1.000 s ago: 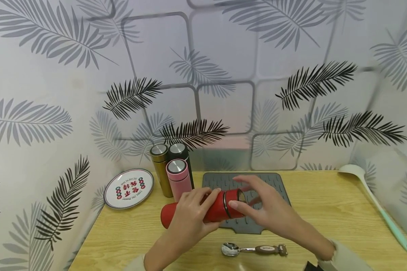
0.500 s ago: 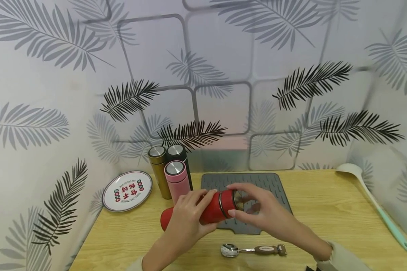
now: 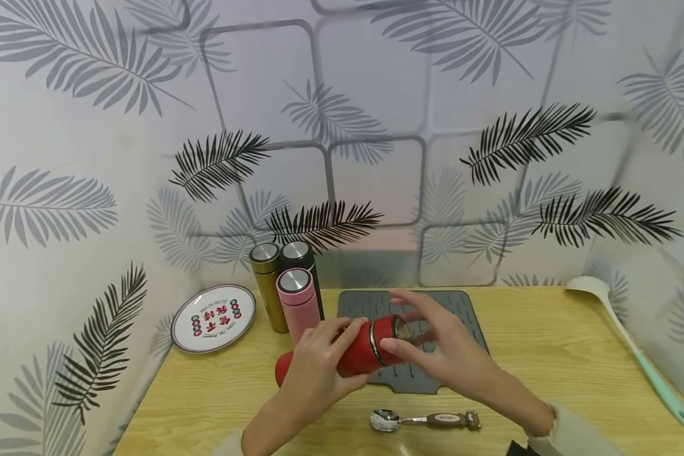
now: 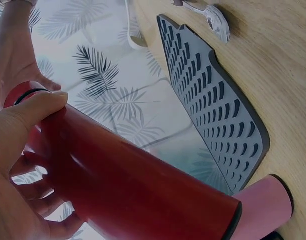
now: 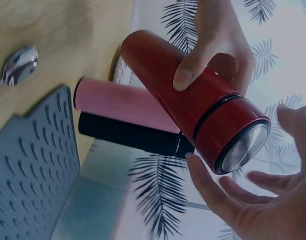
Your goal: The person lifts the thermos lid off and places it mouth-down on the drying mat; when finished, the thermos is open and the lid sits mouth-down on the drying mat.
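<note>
A person's left hand wraps around a red flask held tilted at the near left side of a gray mat, thumb on one side and fingers curled on the other. The red flask's lid is on its body, raised and pointing toward the mat's right side. The right hand hovers over the mat, thumb and fingers parted wide and loosely curved about the lid's metal-topped end; it grips nothing, and whether the thumb meets the lid cannot be told. Just left of the mat, a pink flask stands upright on the wood-grain counter, in front of a gold flask and a black flask. A white plate bearing red characters sits farther left of the mat. In front of the mat lies a spoon with a brown handle. Well to the mat's right is a ladle, its handle mint green. Behind the mat rises a leaf-print backdrop.
</note>
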